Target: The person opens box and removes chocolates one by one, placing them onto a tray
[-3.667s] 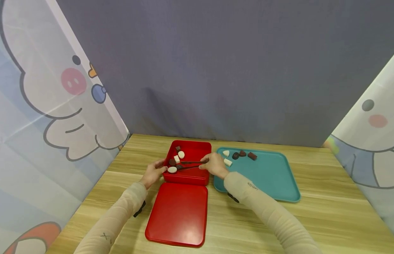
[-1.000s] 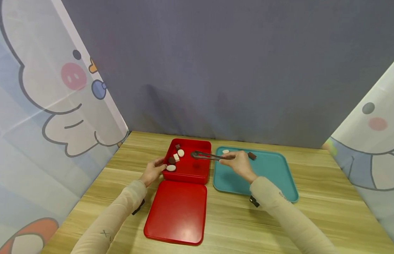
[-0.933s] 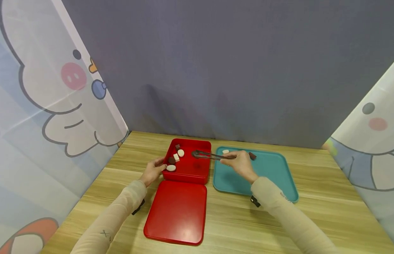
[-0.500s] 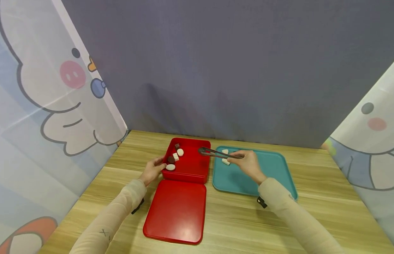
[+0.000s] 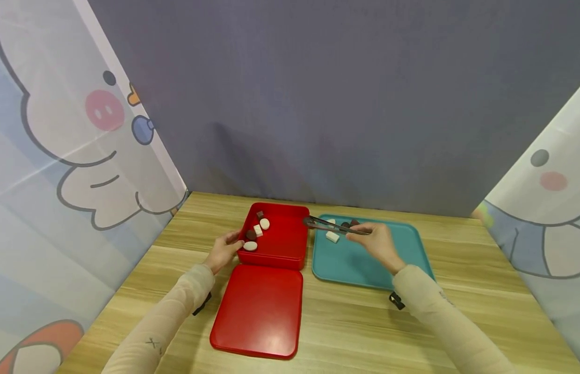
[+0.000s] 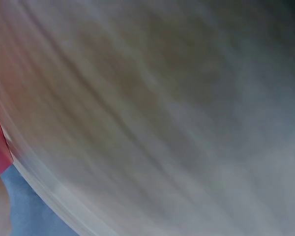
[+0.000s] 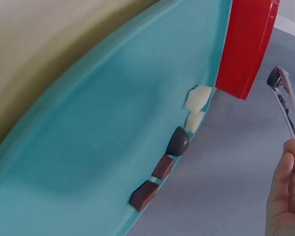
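Note:
In the head view my right hand (image 5: 379,246) pinches a pair of dark tongs (image 5: 310,222). The tips point left, above the border between the red box (image 5: 284,243) and the teal tray (image 5: 365,267). The right wrist view shows the tongs' tips (image 7: 274,78) slightly apart, nothing between them. My left hand (image 5: 222,252) holds the box at its near left side, thumb at the rim. Along the box's left side lie chocolate-like pieces: a dark square (image 5: 260,214), a white round one (image 5: 264,224), a white block (image 5: 258,230), a dark round one (image 5: 251,236) and a white oval (image 5: 250,246).
Along the tray's far edge lie a white block (image 7: 198,98), another white piece (image 7: 194,121), a dark dome (image 7: 178,142) and two brown pieces (image 7: 162,167). A red lid (image 5: 257,311) lies in front of the box on the wooden table (image 5: 346,327). A grey curtain hangs behind.
The tongs have come up from among the pieces at the box's left and moved right, out to the box's right rim, with my right hand now above the tray. My left hand stays at the box.

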`<control>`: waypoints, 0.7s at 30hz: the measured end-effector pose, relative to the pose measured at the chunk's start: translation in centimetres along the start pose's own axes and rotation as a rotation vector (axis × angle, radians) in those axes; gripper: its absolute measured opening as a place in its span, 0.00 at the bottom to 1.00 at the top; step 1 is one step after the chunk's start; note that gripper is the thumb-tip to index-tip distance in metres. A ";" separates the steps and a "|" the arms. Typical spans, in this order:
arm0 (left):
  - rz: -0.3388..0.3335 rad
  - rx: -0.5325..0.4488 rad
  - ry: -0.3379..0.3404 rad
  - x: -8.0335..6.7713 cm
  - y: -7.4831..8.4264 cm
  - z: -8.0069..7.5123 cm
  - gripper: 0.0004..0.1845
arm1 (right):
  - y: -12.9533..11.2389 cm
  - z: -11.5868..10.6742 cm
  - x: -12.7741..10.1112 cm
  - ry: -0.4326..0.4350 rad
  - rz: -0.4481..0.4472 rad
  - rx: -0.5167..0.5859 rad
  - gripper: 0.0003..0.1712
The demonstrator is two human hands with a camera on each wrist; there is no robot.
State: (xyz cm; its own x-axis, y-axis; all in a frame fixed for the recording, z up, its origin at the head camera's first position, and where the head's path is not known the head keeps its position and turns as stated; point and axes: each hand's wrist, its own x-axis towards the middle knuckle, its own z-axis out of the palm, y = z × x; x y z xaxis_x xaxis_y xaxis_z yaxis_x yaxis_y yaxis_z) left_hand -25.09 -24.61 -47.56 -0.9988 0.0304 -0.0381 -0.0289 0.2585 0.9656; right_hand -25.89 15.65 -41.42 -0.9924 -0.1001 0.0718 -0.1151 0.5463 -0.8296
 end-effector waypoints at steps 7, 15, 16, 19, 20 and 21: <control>0.014 0.013 0.010 0.2 -0.4 -0.2 0.26 | 0.6 -1.1 -0.2 0.012 0.003 -0.017 0.20; 0.018 0.041 0.007 0.4 -0.7 -0.2 0.26 | 0.9 -2.1 -0.6 0.011 0.043 -0.041 0.24; 0.019 0.040 0.008 0.4 -0.7 -0.2 0.26 | 1.0 -2.2 -0.6 0.011 0.043 -0.046 0.24; 0.020 0.037 0.010 0.4 -0.7 -0.2 0.26 | 1.3 -2.5 -0.8 0.017 0.044 -0.054 0.24; 0.026 0.042 0.007 0.4 -0.7 -0.2 0.26 | 1.4 -2.6 -0.8 0.018 0.046 -0.055 0.24; 0.024 0.040 0.009 0.4 -0.7 -0.2 0.26 | 1.6 -2.7 -0.9 0.022 0.046 -0.059 0.24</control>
State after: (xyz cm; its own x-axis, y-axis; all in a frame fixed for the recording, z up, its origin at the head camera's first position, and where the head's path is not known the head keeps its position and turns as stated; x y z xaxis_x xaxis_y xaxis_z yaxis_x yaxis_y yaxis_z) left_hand -25.46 -24.92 -48.19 -0.9995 0.0280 -0.0127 -0.0038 0.2961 0.9552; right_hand -25.28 18.88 -41.30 -0.9973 -0.0562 0.0472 -0.0715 0.5983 -0.7981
